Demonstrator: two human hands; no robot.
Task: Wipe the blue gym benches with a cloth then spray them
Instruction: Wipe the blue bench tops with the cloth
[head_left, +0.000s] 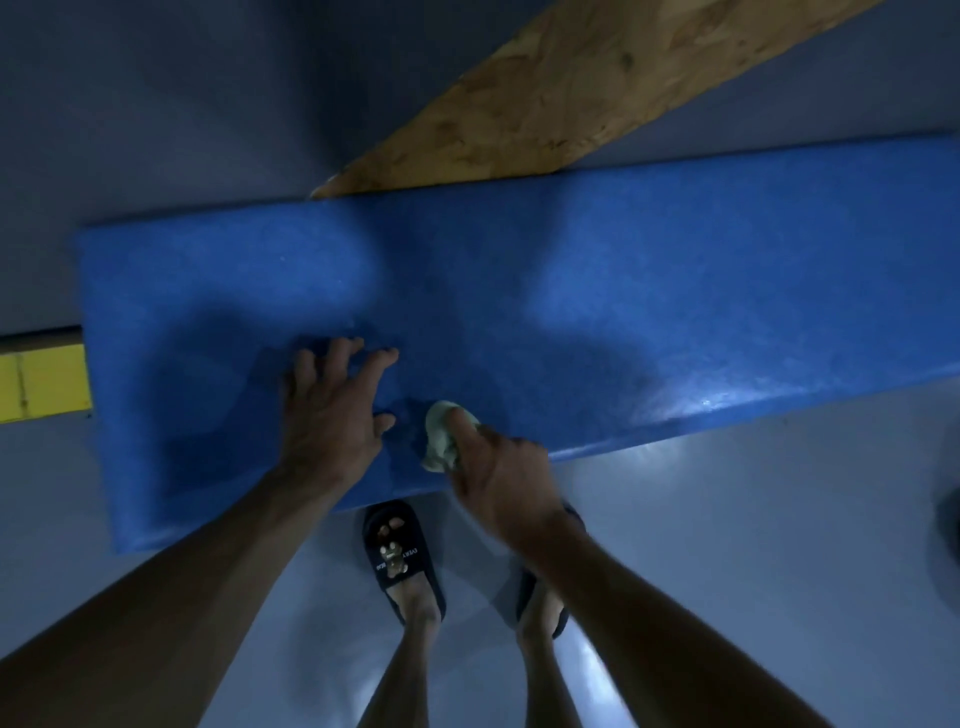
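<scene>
bench (623, 270) blue | cloth (440, 434) pale green | board (561, 88) mottled tan | slippers (399, 558) black

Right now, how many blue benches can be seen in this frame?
1. A single blue bench runs across the middle of the view, with the left hand resting on it and the right hand gripping the cloth. Others may lie outside the frame.
</scene>
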